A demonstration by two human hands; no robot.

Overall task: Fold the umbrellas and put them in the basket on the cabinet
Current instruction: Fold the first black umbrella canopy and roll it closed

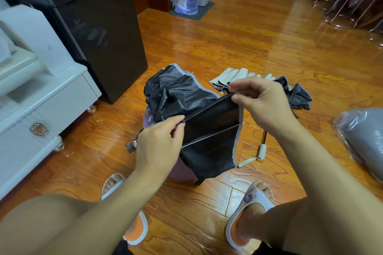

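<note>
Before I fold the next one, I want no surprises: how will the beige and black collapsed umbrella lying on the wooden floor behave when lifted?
The beige and black collapsed umbrella will probably sag: its panels lie loose and fanned. Its white handle looks rigid, so grip there. It seems light, like the black-lined umbrella that the left hand and right hand pinch easily.

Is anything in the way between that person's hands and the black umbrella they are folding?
No. Both hands are already on it: the left hand pinches a fold of the black umbrella near its rib, and the right hand pinches the fabric's upper edge. The basket it must go into is not in view.
</note>
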